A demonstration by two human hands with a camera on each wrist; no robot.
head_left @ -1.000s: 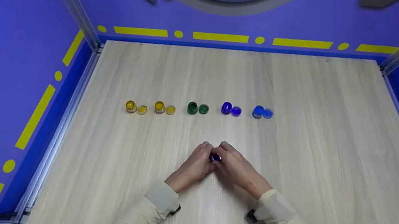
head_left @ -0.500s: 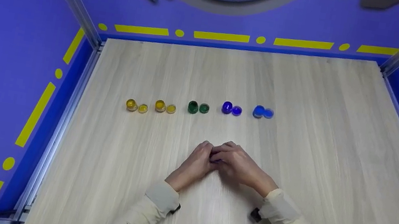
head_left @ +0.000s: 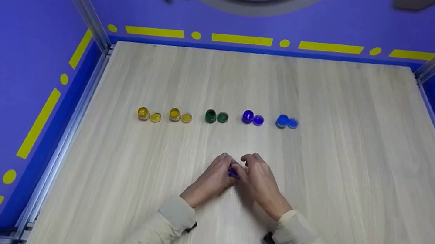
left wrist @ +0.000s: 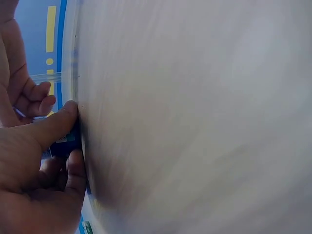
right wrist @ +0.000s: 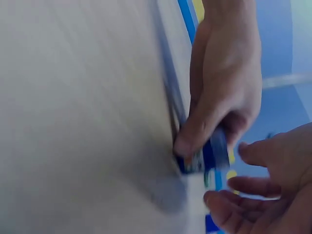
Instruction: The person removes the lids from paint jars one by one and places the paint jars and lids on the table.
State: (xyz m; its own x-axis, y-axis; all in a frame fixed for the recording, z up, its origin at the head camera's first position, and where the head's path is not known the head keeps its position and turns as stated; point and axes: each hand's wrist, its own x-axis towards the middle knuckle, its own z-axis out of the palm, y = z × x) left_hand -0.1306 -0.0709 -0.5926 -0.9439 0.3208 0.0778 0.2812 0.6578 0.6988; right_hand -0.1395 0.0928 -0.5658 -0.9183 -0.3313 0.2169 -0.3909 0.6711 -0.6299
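My left hand (head_left: 211,180) grips a small dark blue paint jar (right wrist: 197,163) by its sides, thumb across the label, low at the table surface. In the head view the purple-blue top of that jar shows between the two hands. A translucent lid (right wrist: 220,148) sits on the jar in the right wrist view. My right hand (head_left: 263,186) is just beside the jar, fingers apart and loosely bent. The right wrist view shows a gap between those fingers (right wrist: 253,185) and the lid; in the head view the right thumb overlaps the jar.
Farther back stands a row of uncapped paint jars, each with its lid at its right: a yellow jar (head_left: 143,113), another yellow jar (head_left: 175,115), a green jar (head_left: 210,116), a purple jar (head_left: 248,116) and a blue jar (head_left: 282,121). Blue-purple walls (head_left: 260,25) enclose the wooden table (head_left: 348,161).
My right hand's fingers, closed over the jar's top half a second ago, have opened and drawn back from it. The left hand keeps its grip in the same place.
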